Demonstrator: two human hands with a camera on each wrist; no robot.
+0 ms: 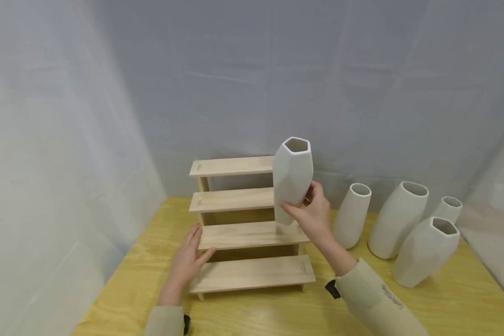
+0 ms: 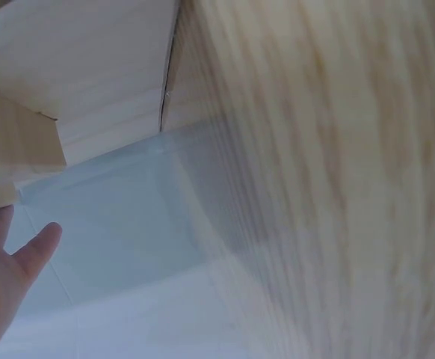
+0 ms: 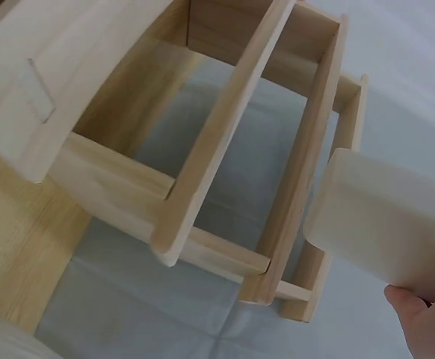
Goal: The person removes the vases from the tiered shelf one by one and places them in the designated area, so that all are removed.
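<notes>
A faceted white vase (image 1: 293, 177) with a five-sided mouth is held upright, slightly tilted, by my right hand (image 1: 312, 212), thumb across its front. It hides the right ends of the upper steps of a pale wooden tiered shelf (image 1: 252, 235). In the right wrist view the vase (image 3: 386, 221) is apart from the shelf steps (image 3: 217, 134), with only part of the hand (image 3: 434, 325) showing. My left hand (image 1: 186, 259) rests at the left end of the lower-middle step, fingers extended. The left wrist view shows its fingers (image 2: 38, 250) beside the wood.
Several white vases stand on the right of the yellow wooden table (image 1: 130, 294): a slim one (image 1: 353, 217), a tall one (image 1: 396, 221), a faceted one (image 1: 424, 254) and a small one (image 1: 448, 208) partly hidden behind. A grey-white cloth (image 1: 235, 70) hangs behind the shelf.
</notes>
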